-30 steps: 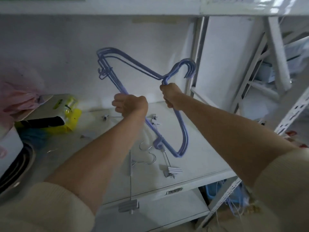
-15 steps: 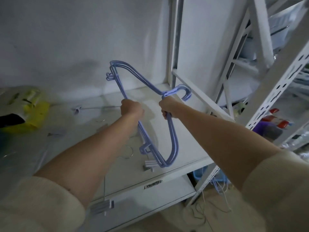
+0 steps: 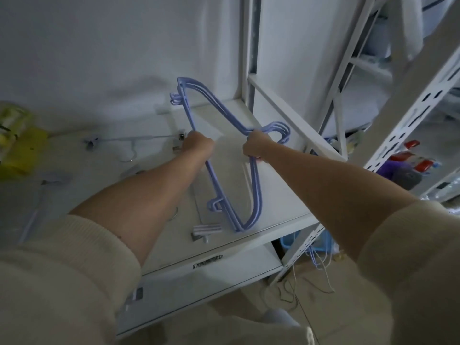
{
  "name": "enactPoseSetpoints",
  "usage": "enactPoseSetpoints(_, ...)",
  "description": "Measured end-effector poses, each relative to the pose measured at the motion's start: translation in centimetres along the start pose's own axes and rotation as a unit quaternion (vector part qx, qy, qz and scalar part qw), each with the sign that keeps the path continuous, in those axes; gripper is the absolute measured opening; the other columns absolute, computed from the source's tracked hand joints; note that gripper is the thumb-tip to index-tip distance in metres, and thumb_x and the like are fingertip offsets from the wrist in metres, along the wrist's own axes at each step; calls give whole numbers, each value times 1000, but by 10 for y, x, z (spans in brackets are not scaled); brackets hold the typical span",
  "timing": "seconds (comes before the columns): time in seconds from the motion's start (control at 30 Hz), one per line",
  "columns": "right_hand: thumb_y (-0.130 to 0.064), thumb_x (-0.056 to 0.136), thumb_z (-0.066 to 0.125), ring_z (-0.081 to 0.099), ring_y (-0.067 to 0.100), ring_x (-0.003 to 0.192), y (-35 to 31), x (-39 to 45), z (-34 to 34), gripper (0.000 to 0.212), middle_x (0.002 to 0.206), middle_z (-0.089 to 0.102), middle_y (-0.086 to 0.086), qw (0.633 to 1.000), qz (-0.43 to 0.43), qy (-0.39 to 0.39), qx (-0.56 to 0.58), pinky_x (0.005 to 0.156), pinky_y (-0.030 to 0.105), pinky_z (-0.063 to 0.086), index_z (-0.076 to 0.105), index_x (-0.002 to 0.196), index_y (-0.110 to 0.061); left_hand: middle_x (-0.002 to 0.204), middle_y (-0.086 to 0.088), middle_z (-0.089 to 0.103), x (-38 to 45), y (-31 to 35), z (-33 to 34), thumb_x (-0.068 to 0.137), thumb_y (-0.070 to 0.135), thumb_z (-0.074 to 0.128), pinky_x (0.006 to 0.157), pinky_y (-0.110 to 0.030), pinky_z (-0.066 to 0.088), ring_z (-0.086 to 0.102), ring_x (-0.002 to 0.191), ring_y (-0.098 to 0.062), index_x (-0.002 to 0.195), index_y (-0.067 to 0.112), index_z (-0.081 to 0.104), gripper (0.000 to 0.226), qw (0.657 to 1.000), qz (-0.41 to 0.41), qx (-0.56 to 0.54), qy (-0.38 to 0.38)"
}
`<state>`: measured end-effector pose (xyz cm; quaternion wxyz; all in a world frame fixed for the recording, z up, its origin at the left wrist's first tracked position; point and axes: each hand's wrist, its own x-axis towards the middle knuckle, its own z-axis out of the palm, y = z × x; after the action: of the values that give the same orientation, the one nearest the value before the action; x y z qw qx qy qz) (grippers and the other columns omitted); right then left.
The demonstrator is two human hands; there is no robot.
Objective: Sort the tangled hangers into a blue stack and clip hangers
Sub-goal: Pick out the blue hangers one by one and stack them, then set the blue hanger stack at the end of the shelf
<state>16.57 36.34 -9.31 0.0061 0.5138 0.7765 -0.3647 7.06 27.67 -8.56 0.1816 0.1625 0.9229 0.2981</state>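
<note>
A bunch of several blue hangers (image 3: 256, 195) is held together, tilted, just above the right end of the white shelf (image 3: 281, 195). My left hand (image 3: 196, 145) grips the bunch's long bottom bar. My right hand (image 3: 256, 146) grips it at the neck, just below the hooks, which point right. Metal clip hangers lie on the shelf: one (image 3: 129, 139) behind my left hand, another (image 3: 206, 231) near the front edge under the blue bunch.
A yellow package (image 3: 20, 148) sits at the shelf's left. White perforated rack uprights (image 3: 398, 125) and a diagonal brace (image 3: 293, 113) stand close on the right. A lower shelf (image 3: 211, 277) and loose cords (image 3: 311, 277) on the floor are below.
The blue bunch and both hands have come down from chest height toward the shelf's right end. The view has turned right and down.
</note>
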Motion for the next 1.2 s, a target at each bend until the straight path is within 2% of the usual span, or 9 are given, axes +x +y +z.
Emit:
enactPoseSetpoints(0.07, -5, 90, 48, 57, 25, 63, 6, 4, -3, 10, 82, 59, 17, 999, 16, 15, -24, 56, 28, 43, 54, 91, 3, 136, -17, 53, -5, 4, 3, 93, 14, 47, 95, -35, 45, 53, 123, -33, 133, 0, 46, 43, 998, 5, 56, -19)
enactPoseSetpoints(0.2, -4, 94, 43, 60, 31, 109, 16, 11, -5, 39, 127, 58, 19, 997, -12, 60, -40, 74, 30, 41, 50, 131, 7, 133, -18, 54, 1, 4, 16, 91, 13, 49, 86, -33, 47, 56, 118, -33, 131, -2, 45, 43, 993, 28, 102, -56)
enactPoseSetpoints(0.4, -3, 92, 45, 58, 33, 117, 21, 23, -9, 34, 126, 59, 18, 988, -44, 80, -124, 92, 34, 47, 55, 123, 6, 129, -19, 55, 14, 7, 25, 88, 8, 54, 82, -33, 46, 55, 116, -33, 128, 0, 46, 42, 991, 64, 100, -66)
enactPoseSetpoints(0.7, 3, 87, 46, 62, 35, 106, 27, 38, -15, 27, 110, 62, 21, 971, -77, 50, -222, 79, 34, 50, 57, 112, 9, 126, -19, 58, 20, 7, 35, 87, 11, 58, 79, -33, 48, 59, 113, -33, 125, -2, 49, 41, 984, 66, 148, -72)
enactPoseSetpoints(0.77, 2, 85, 47, 62, 31, 84, 26, 39, -16, 10, 86, 56, 13, 972, -79, 55, -215, 66, 29, 43, 56, 89, 6, 126, -19, 58, 20, 9, 33, 89, 12, 55, 84, -33, 49, 59, 113, -33, 126, -2, 49, 40, 983, 71, 153, -72)
enactPoseSetpoints(0.87, -1, 84, 49, 49, 23, 63, 21, 37, -18, 23, 74, 46, 9, 975, -85, 86, -184, 63, 29, 40, 38, 64, -6, 127, -18, 58, 21, 13, 30, 91, 16, 52, 86, -34, 49, 58, 114, -32, 127, -1, 47, 40, 984, 76, 143, -76)
enactPoseSetpoints(0.97, -5, 84, 50, 56, 32, 96, 14, 30, -18, 9, 101, 56, 16, 972, -99, 102, -190, 73, 33, 44, 56, 88, 1, 131, -18, 54, 17, 14, 27, 90, 15, 50, 90, -35, 48, 55, 119, -33, 133, 0, 43, 46, 986, 79, 139, -47)
enactPoseSetpoints(1.03, -8, 84, 51, 51, 34, 112, 10, 23, -17, 29, 116, 54, 18, 965, -105, 108, -213, 81, 37, 45, 56, 112, -1, 136, -20, 47, 14, 13, 25, 88, 16, 51, 94, -37, 46, 50, 123, -34, 140, 2, 33, 57, 986, 86, 138, -26)
enactPoseSetpoints(1.2, -11, 85, 48, 48, 33, 114, -3, 6, -23, 33, 121, 51, 15, 951, -144, 125, -243, 76, 36, 38, 51, 117, -5, 134, -22, 45, 13, 10, 8, 87, 18, 49, 87, -37, 43, 50, 120, -38, 133, 3, 40, 49, 979, 152, 132, 17)
